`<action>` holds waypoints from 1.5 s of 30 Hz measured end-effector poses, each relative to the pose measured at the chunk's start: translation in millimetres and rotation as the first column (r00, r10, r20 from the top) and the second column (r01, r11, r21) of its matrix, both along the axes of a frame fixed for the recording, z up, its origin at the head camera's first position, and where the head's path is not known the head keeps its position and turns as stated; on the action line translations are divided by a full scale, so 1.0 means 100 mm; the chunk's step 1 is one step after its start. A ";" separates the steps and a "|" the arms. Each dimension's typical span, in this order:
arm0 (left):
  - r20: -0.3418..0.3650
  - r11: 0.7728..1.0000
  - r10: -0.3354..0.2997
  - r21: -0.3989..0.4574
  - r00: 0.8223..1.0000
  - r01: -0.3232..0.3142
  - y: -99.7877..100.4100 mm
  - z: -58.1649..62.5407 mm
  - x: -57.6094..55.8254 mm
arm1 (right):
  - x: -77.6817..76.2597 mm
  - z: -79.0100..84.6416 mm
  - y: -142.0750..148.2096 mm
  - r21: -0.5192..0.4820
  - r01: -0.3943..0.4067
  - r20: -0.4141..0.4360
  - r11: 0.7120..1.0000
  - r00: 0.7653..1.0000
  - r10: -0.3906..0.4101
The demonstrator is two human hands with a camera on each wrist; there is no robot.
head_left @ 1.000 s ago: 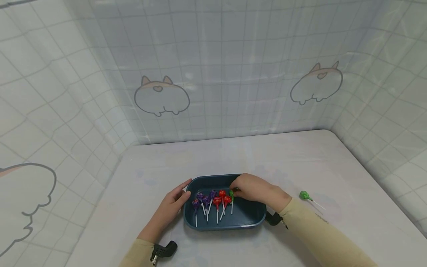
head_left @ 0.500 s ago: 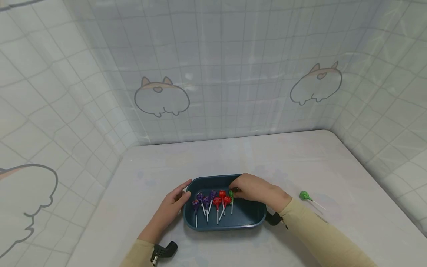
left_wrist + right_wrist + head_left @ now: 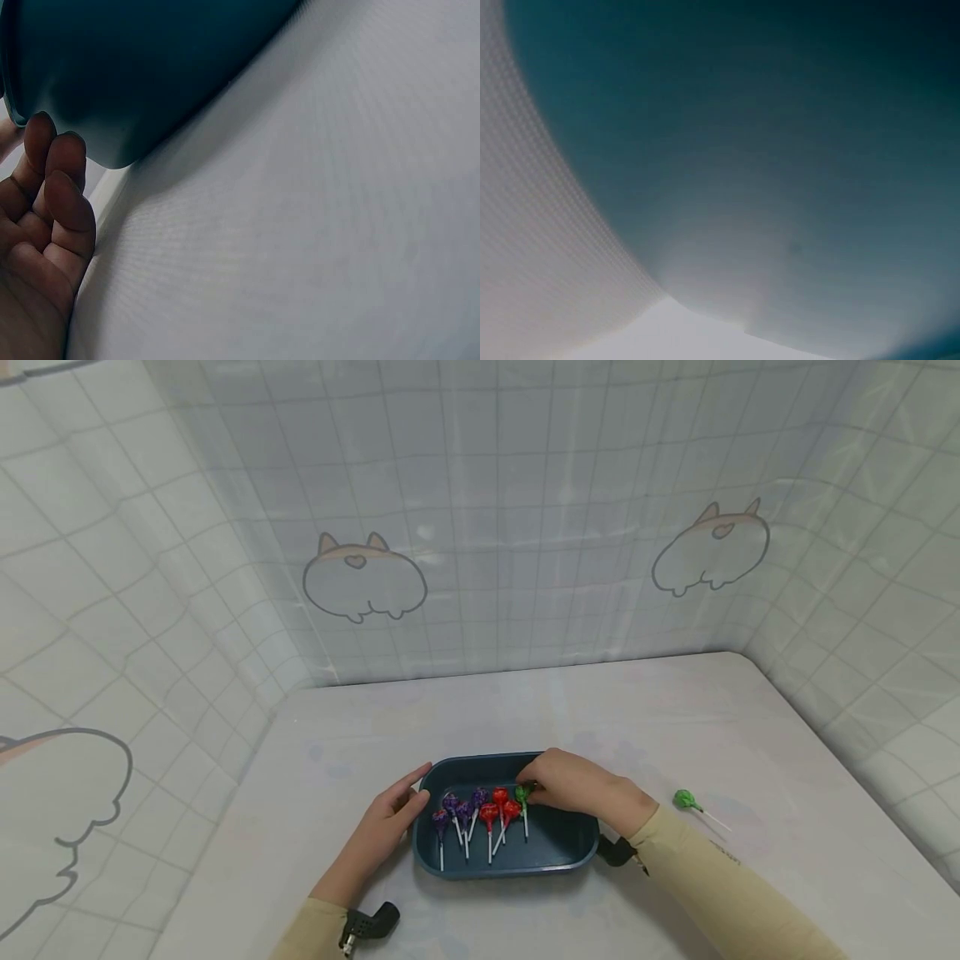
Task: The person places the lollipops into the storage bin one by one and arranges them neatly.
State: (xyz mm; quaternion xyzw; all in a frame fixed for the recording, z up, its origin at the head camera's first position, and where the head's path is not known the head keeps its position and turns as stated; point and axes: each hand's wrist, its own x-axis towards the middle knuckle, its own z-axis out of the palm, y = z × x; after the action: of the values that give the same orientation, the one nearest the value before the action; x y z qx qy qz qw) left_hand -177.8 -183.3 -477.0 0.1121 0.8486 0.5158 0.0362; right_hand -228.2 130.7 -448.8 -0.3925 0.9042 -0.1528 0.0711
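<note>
In the head view a dark blue rectangular tray (image 3: 551, 860) stands at the table's front middle. My left hand (image 3: 386, 818) holds its left end, the thumb over the rim and the fingers along the outer wall. The left wrist view shows those fingers (image 3: 69, 199) bent against the wall. My right hand (image 3: 573, 781) reaches over the far right rim and pinches the head of a green lollipop (image 3: 524, 814) inside the tray; its fingertips are partly hidden. Left of it, red lollipops (image 3: 488, 814) and several purple lollipops (image 3: 440, 821) lie in a row, sticks toward me.
Another green lollipop (image 3: 685, 799) lies on the white table (image 3: 360, 727), right of the tray. A black wrist camera mount (image 3: 369, 922) sits at the left sleeve. White gridded curtains (image 3: 525, 568) enclose the back and sides. The right wrist view is filled mostly by the tray wall (image 3: 727, 165).
In the tray, the green lollipop under my right fingers has shifted slightly to the right and its stick has tilted, with more of its head showing. The left hand and tray have stayed put.
</note>
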 end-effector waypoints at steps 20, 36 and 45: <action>0.000 1.000 -0.011 0.007 1.000 0.011 0.01 0.03 0.01 | 0.00 0.01 0.00 -0.002 0.028 0.026 1.000 0.999 -0.028; 0.006 1.000 -0.014 0.027 1.000 0.014 0.01 0.03 0.01 | 0.01 0.04 0.00 -0.023 0.027 0.039 0.999 0.999 -0.026; 0.012 0.999 -0.023 0.025 1.000 0.023 0.00 0.04 0.01 | -0.01 0.03 0.01 0.003 0.058 0.054 0.998 0.997 -0.058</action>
State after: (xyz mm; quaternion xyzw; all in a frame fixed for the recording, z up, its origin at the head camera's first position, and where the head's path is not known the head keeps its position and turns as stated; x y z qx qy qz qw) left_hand -176.4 -183.2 -472.8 0.1191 0.8406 0.5265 0.0459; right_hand -228.8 131.6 -445.9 -0.3617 0.9131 -0.1649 0.0912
